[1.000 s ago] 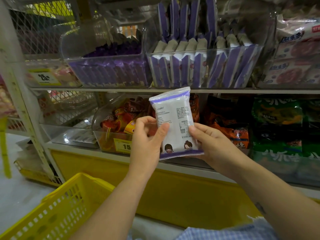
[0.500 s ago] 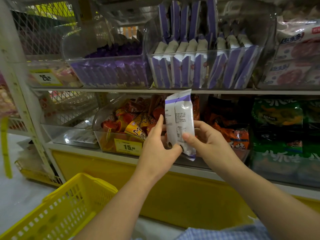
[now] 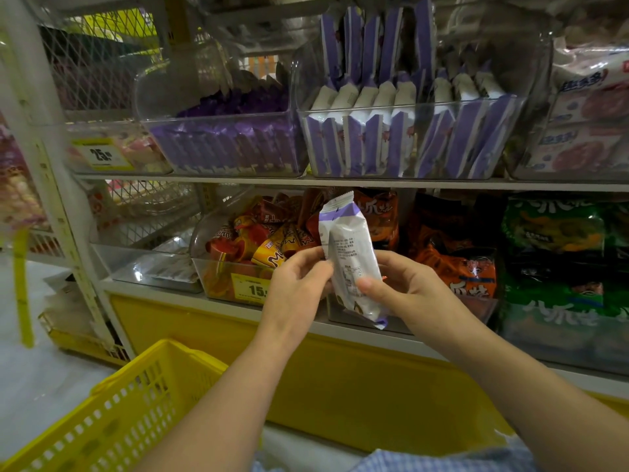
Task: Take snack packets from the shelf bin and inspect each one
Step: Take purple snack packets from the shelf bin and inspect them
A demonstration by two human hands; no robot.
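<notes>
both hands, left (image 3: 299, 284) and right (image 3: 405, 287), pinch the upright white-and-purple snack packet (image 3: 350, 253) between thumbs and curled fingers.

Between left hand (image 3: 296, 291) and right hand (image 3: 405, 291): packet (image 3: 350, 253), before lower shelf (image 3: 149, 292). Above: bin (image 3: 408, 106) of packets on upper shelf (image 3: 204, 180). At lower left: basket (image 3: 136, 403), beside left forearm.

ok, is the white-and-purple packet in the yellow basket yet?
No, the left hand and right hand hold the packet up in front of the lower shelf, clear of the yellow basket.
</notes>
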